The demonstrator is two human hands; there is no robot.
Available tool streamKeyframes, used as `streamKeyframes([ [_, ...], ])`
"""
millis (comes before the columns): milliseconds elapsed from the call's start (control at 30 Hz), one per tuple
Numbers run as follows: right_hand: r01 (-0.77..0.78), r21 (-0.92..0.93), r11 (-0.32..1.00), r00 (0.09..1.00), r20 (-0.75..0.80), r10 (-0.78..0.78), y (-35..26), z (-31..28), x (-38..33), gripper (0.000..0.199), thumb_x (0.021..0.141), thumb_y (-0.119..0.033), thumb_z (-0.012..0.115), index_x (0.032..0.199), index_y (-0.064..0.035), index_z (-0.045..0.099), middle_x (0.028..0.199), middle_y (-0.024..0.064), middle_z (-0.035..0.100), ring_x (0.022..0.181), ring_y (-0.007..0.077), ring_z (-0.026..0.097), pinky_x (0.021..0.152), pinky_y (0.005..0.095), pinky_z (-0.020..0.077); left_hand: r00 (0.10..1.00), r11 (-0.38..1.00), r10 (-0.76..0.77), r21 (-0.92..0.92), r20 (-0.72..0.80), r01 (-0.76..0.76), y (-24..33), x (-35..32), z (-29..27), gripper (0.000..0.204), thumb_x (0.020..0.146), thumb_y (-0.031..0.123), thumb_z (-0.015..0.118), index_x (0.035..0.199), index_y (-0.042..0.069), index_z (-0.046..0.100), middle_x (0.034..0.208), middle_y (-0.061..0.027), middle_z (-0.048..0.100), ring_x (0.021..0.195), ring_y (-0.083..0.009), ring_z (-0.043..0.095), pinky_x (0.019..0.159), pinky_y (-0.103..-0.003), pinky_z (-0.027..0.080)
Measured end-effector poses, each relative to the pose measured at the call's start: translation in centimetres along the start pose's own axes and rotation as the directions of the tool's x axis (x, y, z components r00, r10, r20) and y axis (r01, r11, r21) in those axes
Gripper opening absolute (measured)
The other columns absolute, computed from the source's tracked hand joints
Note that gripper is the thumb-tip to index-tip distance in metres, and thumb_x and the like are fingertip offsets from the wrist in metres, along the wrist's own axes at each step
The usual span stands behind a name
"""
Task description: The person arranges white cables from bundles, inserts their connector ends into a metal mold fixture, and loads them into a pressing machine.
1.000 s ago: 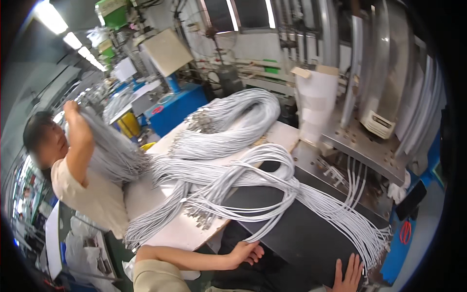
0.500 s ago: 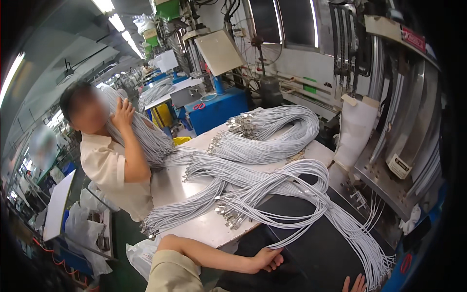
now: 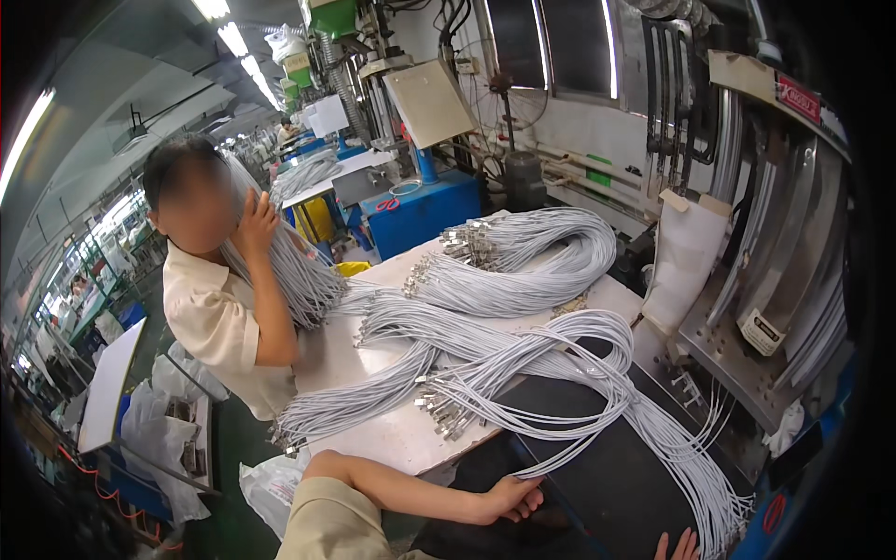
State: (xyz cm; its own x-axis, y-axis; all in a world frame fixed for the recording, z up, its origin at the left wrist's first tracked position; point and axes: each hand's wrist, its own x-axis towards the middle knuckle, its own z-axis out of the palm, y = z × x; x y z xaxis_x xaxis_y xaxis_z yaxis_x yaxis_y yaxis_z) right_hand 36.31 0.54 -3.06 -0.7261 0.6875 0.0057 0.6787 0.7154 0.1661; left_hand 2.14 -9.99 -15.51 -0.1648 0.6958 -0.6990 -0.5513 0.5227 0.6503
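Observation:
My left hand (image 3: 511, 500) is closed at the near edge of the dark work surface, its fingers curled round grey cables that sweep down from a loop above it. What lies inside the fist is hidden. Only the fingers of my right hand (image 3: 679, 547) show at the lower edge, stretched out on the dark mat (image 3: 607, 495). Beside them hangs a long bundle of grey cables (image 3: 658, 434) with metal connectors at its ends. Another cable bunch (image 3: 448, 406) points its connectors toward the left.
More coiled cable bundles (image 3: 560, 266) cover the white table (image 3: 373, 443). At the left, a co-worker (image 3: 219, 317) holds a thick cable bundle over the shoulder. A metal machine (image 3: 747, 355) stands at the right, and a blue machine base (image 3: 425, 215) at the back.
The view has shifted slightly, and the co-worker's head has turned and moved a little to the right. My hands stay where they were.

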Motion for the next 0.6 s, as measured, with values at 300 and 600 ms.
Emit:
streamKeyframes([
  [300, 0.033, 0.782, 0.622, 0.995, -0.083, 0.053, 1.8, -5.8, 2.9, 0.084, 0.078, -0.012, 0.071, 0.155, -0.009, 0.038, 0.155, 0.0256, 0.039, 0.131, 0.0362, 0.049, 0.111, 0.0476, 0.0393, 0.719, 0.796, -0.193, 0.535, 0.667, -0.283, 3.4, -5.4, 5.5, 0.038, 0.1, 0.037, 0.066, 0.098, -0.001, 0.074, 0.084, -0.0072, 0.073, 0.073, -0.0151, 0.07, 0.062, -0.029, 0.059],
  [600, -0.208, 0.788, -0.58, 0.966, 0.258, 0.005, 6.9, -1.6, 19.3, 0.054, 0.091, -0.013, 0.07, 0.138, 0.0034, 0.051, 0.117, 0.0143, 0.07, 0.071, 0.0198, 0.071, 0.051, 0.0276, 0.0548, -0.105, -0.031, 0.312, -0.1, 0.944, -0.995, 8.9, 0.2, 19.0, 0.048, 0.093, 0.03, 0.07, 0.129, 0.0, 0.055, 0.132, -0.0216, 0.055, 0.125, -0.0404, 0.053, 0.106, -0.047, 0.045],
])
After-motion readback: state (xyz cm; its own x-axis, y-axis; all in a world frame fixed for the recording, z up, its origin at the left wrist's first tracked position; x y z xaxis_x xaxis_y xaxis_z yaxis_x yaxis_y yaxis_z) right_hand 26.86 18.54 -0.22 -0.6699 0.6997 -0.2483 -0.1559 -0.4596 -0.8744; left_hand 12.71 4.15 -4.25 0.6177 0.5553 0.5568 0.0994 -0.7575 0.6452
